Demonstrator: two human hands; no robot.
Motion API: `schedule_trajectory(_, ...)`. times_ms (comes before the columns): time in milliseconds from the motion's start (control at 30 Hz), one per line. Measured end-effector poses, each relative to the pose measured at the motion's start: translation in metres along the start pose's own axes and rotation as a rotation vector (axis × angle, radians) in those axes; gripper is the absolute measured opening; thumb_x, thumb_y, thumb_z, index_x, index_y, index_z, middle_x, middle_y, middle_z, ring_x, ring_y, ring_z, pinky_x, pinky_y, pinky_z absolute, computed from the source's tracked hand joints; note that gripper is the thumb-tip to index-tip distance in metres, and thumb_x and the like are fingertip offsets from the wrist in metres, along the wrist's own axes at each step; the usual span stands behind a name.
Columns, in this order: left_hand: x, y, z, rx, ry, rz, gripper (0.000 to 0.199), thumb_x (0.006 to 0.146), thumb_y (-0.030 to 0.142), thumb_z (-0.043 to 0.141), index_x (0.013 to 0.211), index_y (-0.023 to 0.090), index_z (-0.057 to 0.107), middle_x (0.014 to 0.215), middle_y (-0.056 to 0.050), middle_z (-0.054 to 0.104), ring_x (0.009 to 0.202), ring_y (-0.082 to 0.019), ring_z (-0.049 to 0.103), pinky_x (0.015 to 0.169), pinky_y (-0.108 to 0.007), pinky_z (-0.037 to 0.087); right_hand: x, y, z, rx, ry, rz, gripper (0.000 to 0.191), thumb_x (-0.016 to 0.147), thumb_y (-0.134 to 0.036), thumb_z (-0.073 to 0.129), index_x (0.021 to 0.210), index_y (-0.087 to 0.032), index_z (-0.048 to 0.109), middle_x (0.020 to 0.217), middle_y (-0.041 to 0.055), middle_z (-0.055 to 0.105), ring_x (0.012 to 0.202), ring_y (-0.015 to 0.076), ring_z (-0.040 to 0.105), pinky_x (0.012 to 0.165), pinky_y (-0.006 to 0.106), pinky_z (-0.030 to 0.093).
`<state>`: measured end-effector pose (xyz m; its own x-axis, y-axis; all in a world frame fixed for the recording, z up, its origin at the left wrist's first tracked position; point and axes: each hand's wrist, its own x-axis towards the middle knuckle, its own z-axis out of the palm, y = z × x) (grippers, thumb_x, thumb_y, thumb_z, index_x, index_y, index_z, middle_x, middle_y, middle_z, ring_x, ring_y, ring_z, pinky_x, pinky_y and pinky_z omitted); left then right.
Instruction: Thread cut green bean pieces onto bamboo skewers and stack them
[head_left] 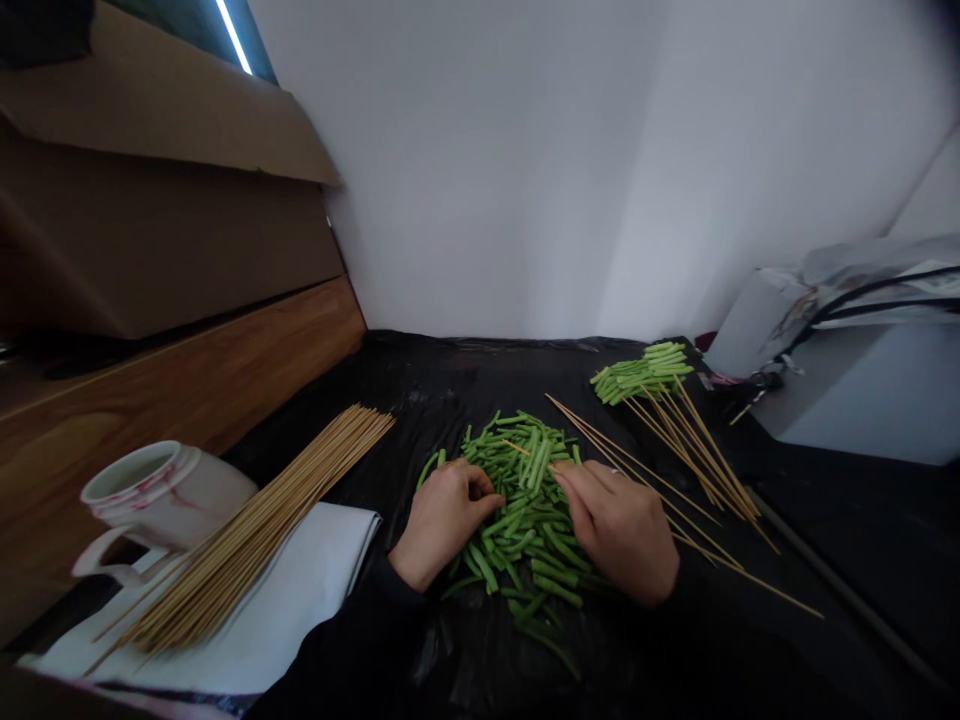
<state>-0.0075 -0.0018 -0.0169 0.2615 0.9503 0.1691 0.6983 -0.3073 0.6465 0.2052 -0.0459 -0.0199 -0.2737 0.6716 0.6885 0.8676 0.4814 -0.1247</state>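
My right hand (619, 525) pinches a thin bamboo skewer (515, 447) whose tip points left. Several short pieces of green bean (535, 462) are threaded side by side on it, close to my fingertips. Left of the skewer, my left hand (450, 510) is curled with thumb and forefinger together, low over the pile; whatever is between them is hidden. Beneath both hands spreads a loose heap of cut green beans (517, 535) on black plastic sheeting (457, 380).
Finished bean skewers (649, 372) lie at the back right, with loose skewers (697, 530) nearer. At left, a thick bundle of skewers (255, 535) rests on a white cloth (330, 560) against a tipped mug (172, 495). A cardboard box (187, 230) and white wall (510, 180) stand behind.
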Motion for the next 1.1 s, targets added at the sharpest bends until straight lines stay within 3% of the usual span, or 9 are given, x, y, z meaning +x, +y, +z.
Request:
schedule_trajectory(167,0.000,0.001,0.004,-0.033,0.015,0.082,0.006,0.071,0.021,0.066,0.065,0.020,0.067,0.067,-0.003,0.061,0.069,-0.018,0.054,0.065,-0.028,0.035,-0.001,0.000,0.000,0.021,-0.026,0.006,0.024,0.092,-0.015,0.042,0.103,-0.017,0.064,0.080,0.0038,0.064,0.077,0.0147,0.061,0.072,0.026,0.041)
schedule_trajectory(267,0.002,0.005,0.004,-0.152,0.046,0.045,0.007,0.073,0.021,0.064,0.068,0.018,0.066,0.071,-0.003,0.062,0.069,-0.017,0.055,0.066,-0.027,0.038,-0.001,0.000,0.000,0.020,-0.022,0.009,0.024,0.092,-0.015,0.043,0.103,-0.017,0.064,0.080,0.0036,0.064,0.076,0.0146,0.061,0.072,0.026,0.041)
schedule_trajectory(367,0.004,0.009,0.000,-0.447,0.086,-0.049,0.011,0.075,0.027,0.066,0.073,0.016,0.064,0.073,-0.003,0.065,0.070,-0.016,0.058,0.066,-0.026,0.041,0.000,0.000,-0.001,0.026,-0.008,0.003,0.024,0.093,-0.016,0.042,0.102,-0.016,0.064,0.079,0.0036,0.064,0.074,0.0142,0.061,0.071,0.026,0.041)
schedule_trajectory(467,0.006,0.010,-0.005,-0.871,0.015,-0.189,0.017,0.074,0.029,0.071,0.078,0.015,0.062,0.077,-0.004,0.069,0.070,-0.013,0.060,0.067,-0.023,0.045,0.000,-0.002,-0.001,0.026,-0.006,-0.005,0.025,0.093,-0.016,0.041,0.102,-0.016,0.065,0.078,0.0039,0.064,0.075,0.0141,0.061,0.071,0.026,0.041)
schedule_trajectory(567,0.006,0.009,-0.007,-1.222,-0.078,-0.364,0.020,0.071,0.022,0.076,0.085,0.013,0.065,0.084,-0.006,0.071,0.073,-0.010,0.063,0.068,-0.020,0.048,-0.001,-0.004,-0.002,0.001,-0.019,-0.007,0.025,0.093,-0.016,0.041,0.104,-0.016,0.064,0.077,0.0040,0.064,0.074,0.0142,0.060,0.069,0.026,0.041)
schedule_trajectory(633,0.006,0.009,-0.008,-1.341,-0.085,-0.441,0.021,0.071,0.014,0.076,0.090,0.011,0.068,0.086,-0.007,0.071,0.076,-0.010,0.064,0.069,-0.018,0.049,-0.001,-0.005,-0.002,-0.014,-0.026,-0.015,0.025,0.093,-0.016,0.042,0.105,-0.016,0.064,0.078,0.0040,0.063,0.072,0.0147,0.059,0.068,0.027,0.041)
schedule_trajectory(1100,0.007,0.006,-0.008,-1.491,-0.101,-0.550,0.019,0.076,0.007,0.070,0.094,0.014,0.070,0.082,-0.004,0.069,0.071,-0.009,0.064,0.061,-0.018,0.052,-0.001,-0.009,-0.003,0.003,-0.025,-0.057,0.028,0.090,-0.014,0.042,0.106,-0.014,0.065,0.075,0.0037,0.060,0.069,0.0153,0.057,0.064,0.028,0.040)
